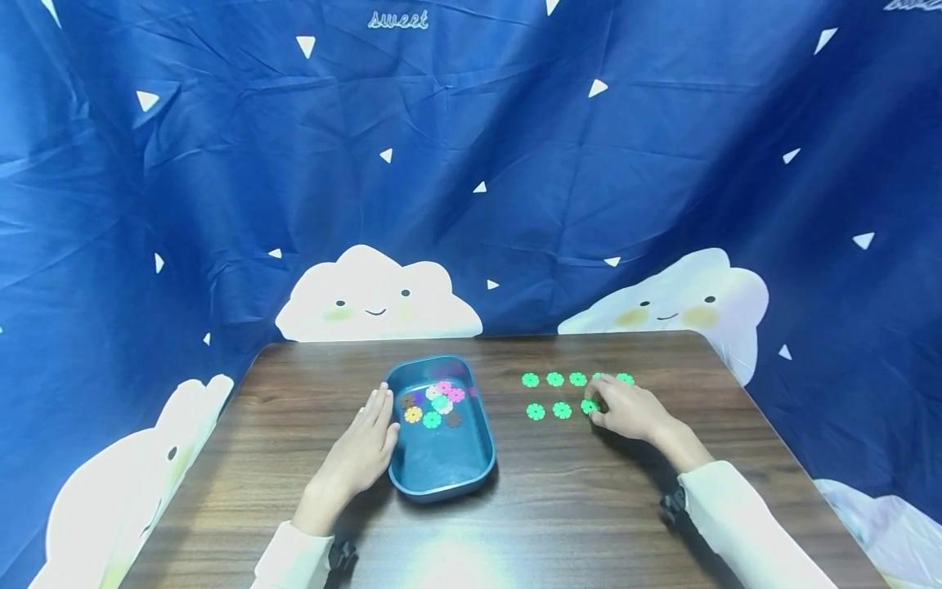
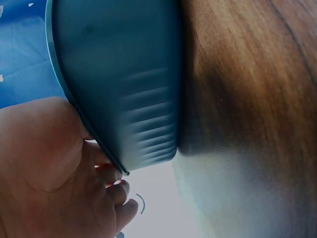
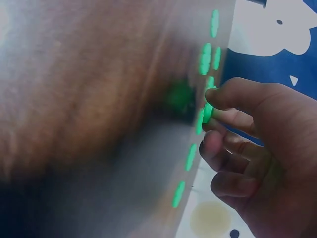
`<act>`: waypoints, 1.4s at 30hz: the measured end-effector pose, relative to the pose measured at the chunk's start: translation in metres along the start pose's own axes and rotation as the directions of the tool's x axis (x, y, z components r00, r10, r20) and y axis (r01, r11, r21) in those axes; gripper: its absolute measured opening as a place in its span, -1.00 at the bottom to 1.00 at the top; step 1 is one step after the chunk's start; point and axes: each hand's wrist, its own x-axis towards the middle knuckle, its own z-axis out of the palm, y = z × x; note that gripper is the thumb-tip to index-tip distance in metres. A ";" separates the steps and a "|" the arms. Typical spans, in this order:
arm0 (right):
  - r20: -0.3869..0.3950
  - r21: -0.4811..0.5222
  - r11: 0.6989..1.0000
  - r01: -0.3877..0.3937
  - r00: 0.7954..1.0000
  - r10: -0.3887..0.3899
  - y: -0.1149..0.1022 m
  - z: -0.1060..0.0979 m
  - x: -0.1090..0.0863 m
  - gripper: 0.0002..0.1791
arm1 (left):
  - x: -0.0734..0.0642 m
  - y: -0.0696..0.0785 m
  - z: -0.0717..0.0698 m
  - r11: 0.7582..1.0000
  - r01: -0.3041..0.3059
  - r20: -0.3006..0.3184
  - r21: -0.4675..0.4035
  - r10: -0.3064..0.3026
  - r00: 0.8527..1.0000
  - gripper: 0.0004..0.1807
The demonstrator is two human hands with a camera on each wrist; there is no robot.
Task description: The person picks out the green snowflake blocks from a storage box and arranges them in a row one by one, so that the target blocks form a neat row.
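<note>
My left hand lies with its fingers extended along the left rim of a dark teal plastic tray. In the left wrist view the palm meets the rim of this tray. Several colourful flower-shaped discs are gathered inside, toward the far half. To the right of the tray, my right hand pinches a green flower-shaped disc between thumb and fingertips, close over the table. More green discs form a back row, partly covered by this hand, and a shorter front row.
The brown wood-grain table carries the tray and the discs. Behind it hangs a blue cloth with white triangles and smiling clouds. A dark wrist device sits under the right sleeve.
</note>
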 end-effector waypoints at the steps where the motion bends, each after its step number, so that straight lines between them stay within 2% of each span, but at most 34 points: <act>1: -0.003 0.002 1.000 -0.004 1.000 0.004 0.001 0.002 0.000 -0.74 | 0.000 0.000 0.000 1.000 0.000 0.001 -0.001 0.000 1.000 -0.31; 12: -0.004 0.006 0.999 -0.037 0.999 0.037 0.006 0.017 0.001 -0.72 | 0.000 -0.002 0.001 1.000 0.008 0.022 -0.002 -0.008 1.000 -0.30; 30: -0.004 0.024 0.999 -0.034 0.999 0.035 0.006 0.019 0.000 -0.71 | -0.001 0.002 -0.002 1.000 -0.004 0.003 -0.004 0.004 1.000 -0.31; 42: -0.032 0.026 0.999 -0.029 0.999 0.030 0.006 0.019 0.000 -0.75 | 0.000 0.000 -0.001 1.000 0.002 0.006 -0.006 -0.002 1.000 -0.30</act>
